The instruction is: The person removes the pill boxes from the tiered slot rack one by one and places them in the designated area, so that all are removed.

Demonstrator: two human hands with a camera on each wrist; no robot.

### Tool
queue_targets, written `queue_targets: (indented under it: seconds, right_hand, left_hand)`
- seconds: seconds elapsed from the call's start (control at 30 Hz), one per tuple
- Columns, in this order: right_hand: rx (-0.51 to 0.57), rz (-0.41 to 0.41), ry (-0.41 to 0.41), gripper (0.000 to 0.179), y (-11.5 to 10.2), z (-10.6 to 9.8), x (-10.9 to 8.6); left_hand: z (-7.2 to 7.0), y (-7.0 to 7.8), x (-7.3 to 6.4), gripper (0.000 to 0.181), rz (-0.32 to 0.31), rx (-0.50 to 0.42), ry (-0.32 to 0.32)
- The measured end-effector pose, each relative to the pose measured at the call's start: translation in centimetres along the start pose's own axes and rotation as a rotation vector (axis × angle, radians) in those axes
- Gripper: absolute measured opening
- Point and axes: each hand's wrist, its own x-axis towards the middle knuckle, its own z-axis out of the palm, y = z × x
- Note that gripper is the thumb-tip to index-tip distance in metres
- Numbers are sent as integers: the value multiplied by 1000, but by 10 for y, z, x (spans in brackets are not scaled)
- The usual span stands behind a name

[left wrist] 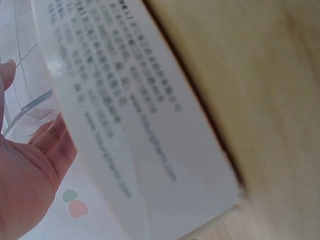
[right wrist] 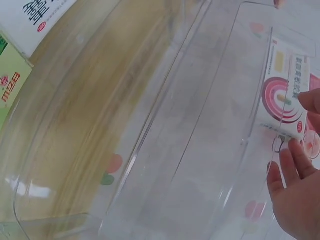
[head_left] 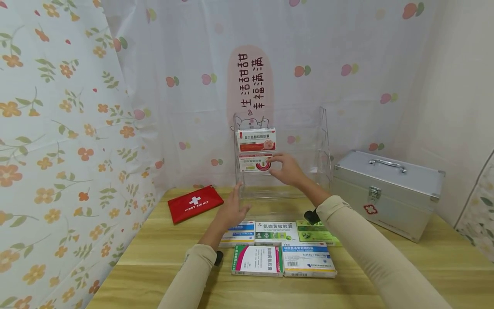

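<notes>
White box with pink rings (head_left: 252, 164) is placed at left in clear rack (head_left: 299, 165), best squared under red-banded box (head_left: 256, 141). Right end touched by right hand (head_left: 288, 170), pinch cannot be told; left hand (head_left: 230, 210) spread near rack, best used for steadying

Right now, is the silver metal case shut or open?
Shut: the silver metal case has its lid down, front latch across the seam.

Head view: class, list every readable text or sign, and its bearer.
"FIRST AID KIT", white cross: red pouch
"生活甜甜甜", "幸福满满": wall curtain
"复方氨酚烷胺胶囊": upper rack box
"氨咖黄敏胶囊": white-green box, magenta-green box
"0.314g": front blue box, rear blue box
Red emblem: silver case
Lower rack box, all other print: too small or blurred.
</notes>
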Motion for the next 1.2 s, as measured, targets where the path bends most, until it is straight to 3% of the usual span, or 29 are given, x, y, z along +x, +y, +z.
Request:
queue_targets:
  seconds: [0.47,0.77,0.9,1.2]
  right_hand:
    - [129,24,8,31,1,4,3]
    - [36,-27,-50,29,-3,4,4]
    - [9,-50,-23,31,-4,5,3]
    - [95,10,68,30,-3,6,4]
  left_hand:
    - [-1,0,1,86,-10,12,-4]
    - [2,-1,1,85,3,18,5]
    - [2,0,2,85,6,15,11]
    - [2,0,1,85,1,24,13]
